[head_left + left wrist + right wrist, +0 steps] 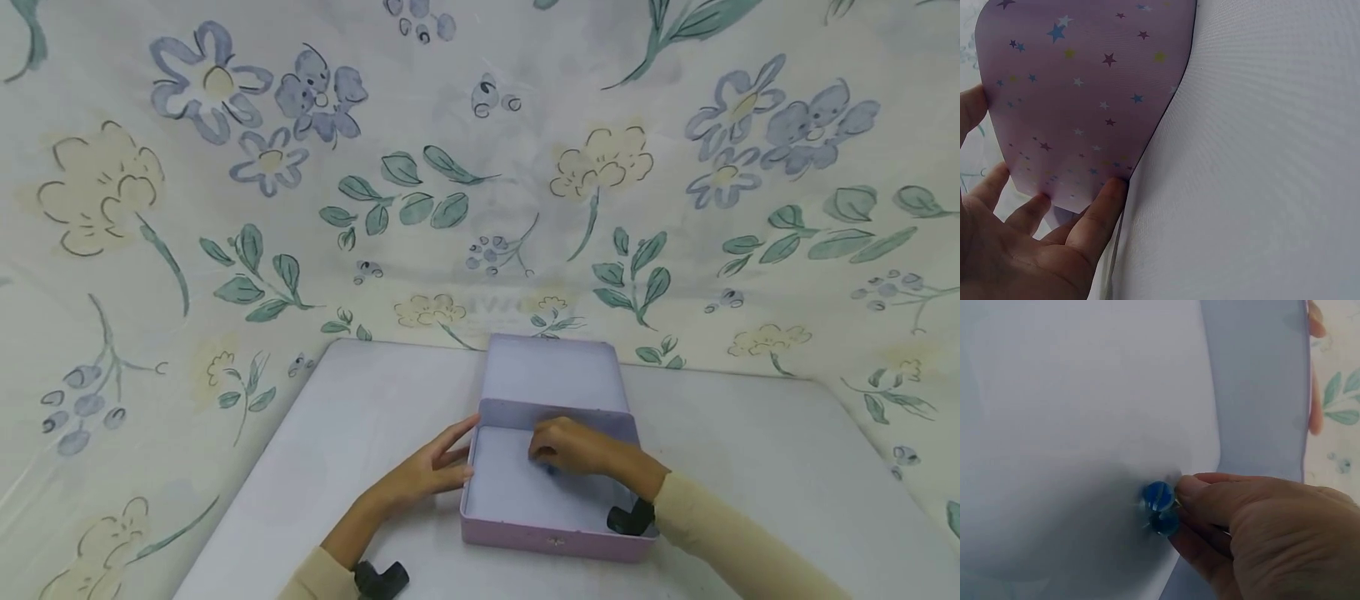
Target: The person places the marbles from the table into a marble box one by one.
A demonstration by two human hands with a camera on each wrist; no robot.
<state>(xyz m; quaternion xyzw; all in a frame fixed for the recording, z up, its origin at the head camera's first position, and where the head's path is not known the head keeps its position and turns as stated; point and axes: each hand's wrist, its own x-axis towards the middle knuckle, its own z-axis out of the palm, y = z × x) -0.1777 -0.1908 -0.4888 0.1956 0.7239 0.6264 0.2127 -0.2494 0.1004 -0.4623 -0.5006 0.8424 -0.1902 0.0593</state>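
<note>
Over the smooth pale floor (1085, 394) of a shallow, rectangular lilac box (517, 536), its flat lid (555, 372) open on the far side, the right hand (573, 446) pinches 2 round, glassy blue balls (1159, 496); the left hand (416, 477), fingers (1099, 222) extended, touches the star-printed left wall (1085, 87) above a plain white table (375, 383)

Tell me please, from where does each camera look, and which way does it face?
Head: worn on the head, facing forward and down at the box and table; left hand and right hand show.
Left wrist: worn there, facing the box's star-patterned outside; the left hand touches it.
Right wrist: worn there, facing into the box; the right hand pinches blue balls, and left fingertips show near the right edge.
Shared: head and right wrist both show the box's inside.
</note>
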